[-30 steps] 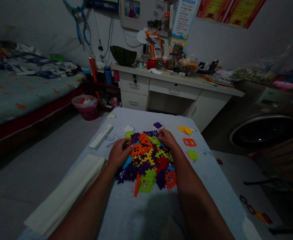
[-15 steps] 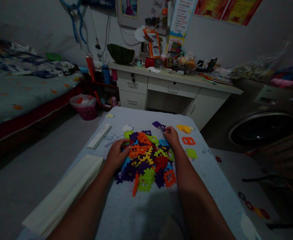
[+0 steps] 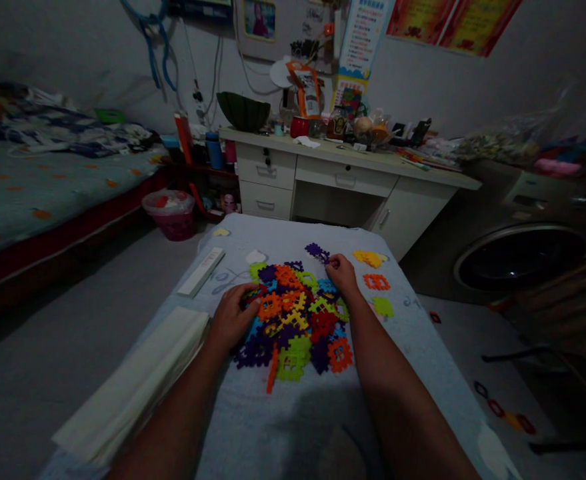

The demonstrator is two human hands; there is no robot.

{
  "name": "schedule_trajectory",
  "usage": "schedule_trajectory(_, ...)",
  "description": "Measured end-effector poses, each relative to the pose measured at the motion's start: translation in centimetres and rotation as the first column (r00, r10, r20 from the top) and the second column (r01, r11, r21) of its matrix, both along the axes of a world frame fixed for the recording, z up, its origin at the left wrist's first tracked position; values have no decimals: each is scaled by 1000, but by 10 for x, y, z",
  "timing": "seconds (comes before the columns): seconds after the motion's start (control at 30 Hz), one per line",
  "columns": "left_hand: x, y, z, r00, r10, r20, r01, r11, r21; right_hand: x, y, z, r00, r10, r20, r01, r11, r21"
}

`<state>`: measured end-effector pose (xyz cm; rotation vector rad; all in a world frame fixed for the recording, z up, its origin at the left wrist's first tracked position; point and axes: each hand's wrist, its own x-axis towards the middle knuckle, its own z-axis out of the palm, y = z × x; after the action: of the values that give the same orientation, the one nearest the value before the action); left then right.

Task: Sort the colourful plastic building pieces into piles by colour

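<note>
A heap of toothed plastic building pieces (image 3: 294,320) in purple, orange, green, red, yellow and blue lies on the cloth-covered table. My left hand (image 3: 233,313) rests at the heap's left edge, thumb and fingers apart, fingertips over a few red and blue pieces. Beyond the heap, the thumb and fingers of my right hand (image 3: 341,272) are closed at the near end of a purple building piece (image 3: 317,252). Its gripped end is partly hidden by the fingers. To the right of that hand lie yellow pieces (image 3: 367,258), an orange piece (image 3: 376,282) and a green piece (image 3: 383,307).
A long white box (image 3: 201,272) and a folded pale cloth (image 3: 137,383) lie along the table's left side. Behind stands a white desk (image 3: 345,160) crowded with items. A washing machine (image 3: 513,233) is at right, a pink bin (image 3: 173,217) at left.
The left hand has shifted slightly, uncovering blue and orange pieces beside its fingertips. The right hand stays nearly in place at the purple piece. The whole view has moved a little.
</note>
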<state>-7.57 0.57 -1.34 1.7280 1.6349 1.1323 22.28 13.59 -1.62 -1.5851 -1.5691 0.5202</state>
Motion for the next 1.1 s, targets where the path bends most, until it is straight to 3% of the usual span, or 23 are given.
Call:
schedule_trajectory(0.73, 1, -40, 10, 997, 63, -32, -63, 998, -4, -7, -15, -5, 999, 32, -28, -33, 999, -15)
schedule_trajectory(0.9, 3, -31, 11, 994, 88, 68, -82, 993, -88, -7, 5, 0, 998, 7, -66, -10, 999, -40)
schedule_trajectory(1.1, 12, 3, 21, 985, 170, -9, -170, 985, 7, -19, 28, 5, 997, -75, 22, 76, 995, -60)
